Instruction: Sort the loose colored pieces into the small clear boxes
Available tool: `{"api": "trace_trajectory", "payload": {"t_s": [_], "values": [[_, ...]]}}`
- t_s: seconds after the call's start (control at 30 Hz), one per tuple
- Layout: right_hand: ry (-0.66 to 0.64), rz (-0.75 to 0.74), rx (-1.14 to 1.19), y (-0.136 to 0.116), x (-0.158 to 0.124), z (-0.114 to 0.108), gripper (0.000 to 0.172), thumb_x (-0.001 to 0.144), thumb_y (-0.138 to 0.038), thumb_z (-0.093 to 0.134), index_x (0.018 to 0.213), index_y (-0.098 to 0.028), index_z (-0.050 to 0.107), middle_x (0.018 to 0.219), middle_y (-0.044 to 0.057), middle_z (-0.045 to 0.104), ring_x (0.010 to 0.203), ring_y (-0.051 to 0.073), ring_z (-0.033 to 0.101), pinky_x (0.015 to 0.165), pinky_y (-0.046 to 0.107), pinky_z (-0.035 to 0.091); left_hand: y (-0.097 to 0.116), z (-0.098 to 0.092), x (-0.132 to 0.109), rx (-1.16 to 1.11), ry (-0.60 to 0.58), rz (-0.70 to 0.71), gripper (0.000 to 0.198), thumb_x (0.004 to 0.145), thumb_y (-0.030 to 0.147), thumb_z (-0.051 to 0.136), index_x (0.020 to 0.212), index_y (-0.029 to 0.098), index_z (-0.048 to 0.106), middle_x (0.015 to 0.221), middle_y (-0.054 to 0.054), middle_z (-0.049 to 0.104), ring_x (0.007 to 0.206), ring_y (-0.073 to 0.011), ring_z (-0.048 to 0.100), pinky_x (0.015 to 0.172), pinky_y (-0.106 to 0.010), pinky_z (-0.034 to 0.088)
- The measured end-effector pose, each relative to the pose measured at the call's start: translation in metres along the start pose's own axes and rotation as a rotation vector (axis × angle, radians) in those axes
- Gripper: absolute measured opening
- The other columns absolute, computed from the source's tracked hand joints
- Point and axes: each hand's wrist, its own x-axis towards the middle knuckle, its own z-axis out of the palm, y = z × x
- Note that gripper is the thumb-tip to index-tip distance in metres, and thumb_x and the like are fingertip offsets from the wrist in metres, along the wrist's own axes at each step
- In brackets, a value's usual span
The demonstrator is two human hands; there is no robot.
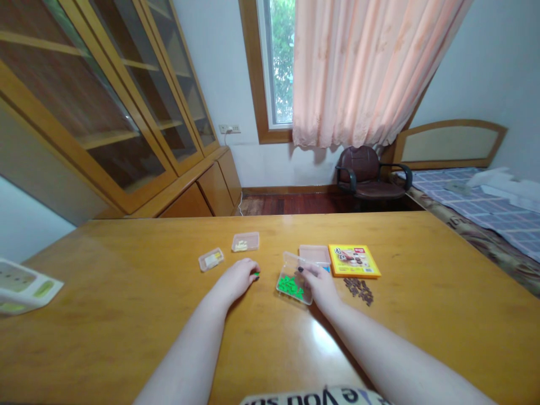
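My right hand [319,284] grips the right side of a clear plastic box [292,260], which is tilted over the table. Many small green pieces [291,287] lie gathered at the box's near end. To the left, my left hand [243,274] is low at the tabletop, fingers pinched around a small green piece [256,274] that is mostly hidden. Beyond that hand are a small clear case [211,260] with white and yellow contents and a clear tray [251,240] holding pale pieces.
A yellow box [354,260] lies right of my right hand, with a pile of brown pieces [359,290] in front of it. Behind the clear box sits another clear container [314,253], partly covering something blue. A white and green object [29,286] stands at the table's left edge.
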Motion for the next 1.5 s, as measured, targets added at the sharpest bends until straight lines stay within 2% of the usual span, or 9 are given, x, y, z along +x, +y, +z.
{"api": "trace_trajectory", "payload": {"t_s": [0.3,0.53,0.8,0.87,1.1,1.2,1.3,1.4,1.5], "values": [[-0.027,-0.009,0.005,0.0,-0.001,0.003,0.024,0.066,-0.04,0.06,0.07,-0.016,0.062,0.065,0.003,0.063,0.06,0.017,0.055,0.057,0.027,0.041,-0.001,0.007,-0.001,0.004,0.043,-0.036,0.011,0.079,0.018,0.044,0.079,0.019,0.055,0.083,-0.004,0.059,0.074,-0.0159,0.054,0.068,-0.026,0.041],[-0.317,-0.049,-0.24,-0.004,-0.016,0.008,0.015,0.071,-0.031,0.056,0.066,-0.017,0.059,0.059,-0.001,0.059,0.054,0.012,0.051,0.052,0.023,0.038,0.001,0.006,0.002,-0.1,0.108,-0.026,0.013,0.082,0.021,0.041,0.082,0.018,0.053,0.085,-0.004,0.058,0.076,-0.0156,0.055,0.071,-0.027,0.043],[-0.247,0.007,-0.18,0.003,-0.008,0.007,0.013,0.071,-0.026,0.053,0.08,-0.017,0.058,0.063,-0.001,0.061,0.053,0.012,0.056,0.05,0.023,0.041,0.016,-0.011,-0.007,-0.165,0.703,0.244,0.012,0.085,0.017,0.039,0.091,0.018,0.049,0.091,-0.005,0.055,0.09,-0.0168,0.053,0.083,-0.033,0.043],[-0.229,0.056,-0.103,0.005,-0.006,0.008,0.017,0.071,-0.028,0.052,0.084,-0.018,0.056,0.062,-0.001,0.061,0.049,0.012,0.056,0.046,0.023,0.041,0.024,-0.008,-0.011,-0.181,0.765,0.311,0.011,0.084,0.016,0.04,0.091,0.018,0.049,0.089,-0.005,0.056,0.088,-0.0162,0.053,0.082,-0.032,0.044],[-0.204,0.096,0.067,0.0,-0.006,0.008,0.02,0.069,-0.036,0.058,0.079,-0.019,0.058,0.063,0.0,0.062,0.048,0.013,0.054,0.045,0.025,0.041,0.055,0.007,-0.013,-0.122,0.377,0.507,0.021,0.085,0.018,0.044,0.099,0.022,0.058,0.094,-0.004,0.064,0.089,-0.0152,0.057,0.082,-0.031,0.044],[-0.167,0.059,0.098,0.002,-0.003,0.007,0.017,0.066,-0.033,0.062,0.074,-0.018,0.06,0.068,0.002,0.064,0.059,0.016,0.057,0.054,0.027,0.044,0.053,0.009,-0.013,-0.14,0.403,0.488,0.028,0.083,0.022,0.047,0.111,0.023,0.054,0.105,-0.006,0.061,0.098,-0.0174,0.055,0.088,-0.034,0.043],[-0.148,0.06,0.134,0.006,-0.001,0.007,0.016,0.064,-0.031,0.063,0.074,-0.018,0.061,0.069,0.002,0.064,0.064,0.017,0.058,0.06,0.029,0.044,0.045,0.011,-0.013,-0.195,0.444,0.405,0.062,0.075,0.035,0.061,0.13,0.021,0.035,0.131,-0.012,0.044,0.121,-0.0246,0.04,0.101,-0.042,0.034],[-0.145,0.058,0.133,0.007,0.0,0.006,0.016,0.067,-0.032,0.061,0.074,-0.018,0.061,0.069,0.001,0.063,0.064,0.017,0.058,0.062,0.03,0.044,0.038,0.014,-0.012,-0.268,0.289,0.362,0.103,0.06,0.042,0.073,0.14,0.023,0.012,0.145,-0.014,0.021,0.132,-0.0297,0.023,0.107,-0.049,0.025],[-0.167,0.057,0.132,0.004,-0.001,0.006,0.018,0.067,-0.035,0.062,0.074,-0.018,0.06,0.067,0.002,0.063,0.064,0.017,0.058,0.062,0.029,0.044,0.036,0.017,-0.009,-0.413,0.098,0.353,0.116,0.055,0.038,0.077,0.141,0.027,0.0,0.141,-0.014,0.03,0.127,-0.0282,0.033,0.105,-0.05,0.027]]}}
